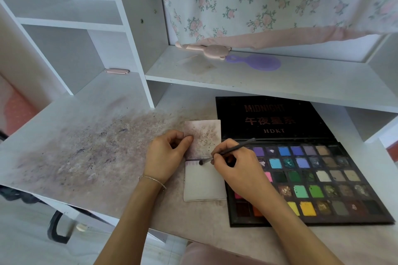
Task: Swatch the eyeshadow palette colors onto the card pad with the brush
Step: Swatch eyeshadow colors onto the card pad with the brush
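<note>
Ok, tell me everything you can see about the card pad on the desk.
The card pad is a small white paper pad lying flat on the desk, just left of the eyeshadow palette. Its top sheet is flipped back, stained with purplish powder, and pinched by the left hand. The open page carries pale purple swatches along its top edge, where the brush tip touches, held by the right hand.

Left hand (167, 156): centre of frame, forearm rising from the lower edge, thin bracelet at the wrist, fingers curled, thumb pressed flat on the card pad (204, 180). Right hand (234, 170): just right of centre, fingers pinching the brush (228, 151), tip pointing left
</note>
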A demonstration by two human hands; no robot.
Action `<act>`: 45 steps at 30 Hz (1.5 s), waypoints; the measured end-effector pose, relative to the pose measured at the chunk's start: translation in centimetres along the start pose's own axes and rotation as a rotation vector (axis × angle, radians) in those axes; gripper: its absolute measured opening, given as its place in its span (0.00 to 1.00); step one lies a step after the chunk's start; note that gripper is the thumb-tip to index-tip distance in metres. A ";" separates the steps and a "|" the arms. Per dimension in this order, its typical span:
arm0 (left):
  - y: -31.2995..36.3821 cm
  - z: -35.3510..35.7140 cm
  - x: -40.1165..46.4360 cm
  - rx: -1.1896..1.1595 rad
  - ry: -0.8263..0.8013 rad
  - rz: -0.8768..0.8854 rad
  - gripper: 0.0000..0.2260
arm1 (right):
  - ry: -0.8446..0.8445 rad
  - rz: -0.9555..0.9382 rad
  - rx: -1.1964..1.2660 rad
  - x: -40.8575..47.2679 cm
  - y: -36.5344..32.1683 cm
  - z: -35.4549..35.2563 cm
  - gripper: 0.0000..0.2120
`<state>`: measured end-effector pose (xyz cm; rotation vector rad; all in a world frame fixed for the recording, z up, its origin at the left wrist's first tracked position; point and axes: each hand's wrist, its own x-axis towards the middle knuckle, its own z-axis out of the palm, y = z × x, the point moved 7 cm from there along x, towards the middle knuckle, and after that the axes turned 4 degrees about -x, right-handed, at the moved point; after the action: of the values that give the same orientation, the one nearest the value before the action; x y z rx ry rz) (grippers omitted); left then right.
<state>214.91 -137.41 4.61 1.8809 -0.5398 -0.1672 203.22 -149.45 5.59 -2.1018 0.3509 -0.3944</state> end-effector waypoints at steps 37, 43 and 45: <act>-0.1 0.0 0.0 0.040 0.000 -0.011 0.06 | 0.528 0.187 -0.159 -5.0 6.1 -14.7 0.10; 0.1 0.1 0.0 0.052 -0.004 0.001 0.07 | 0.442 0.145 -0.286 -4.3 6.1 -13.9 0.06; 0.0 0.1 0.0 0.052 -0.008 0.005 0.08 | 0.423 0.139 -0.295 -4.2 6.2 -13.8 0.04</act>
<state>214.87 -137.49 4.60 1.9300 -0.5589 -0.1590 193.19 -161.46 6.75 -2.2511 0.8411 -0.7442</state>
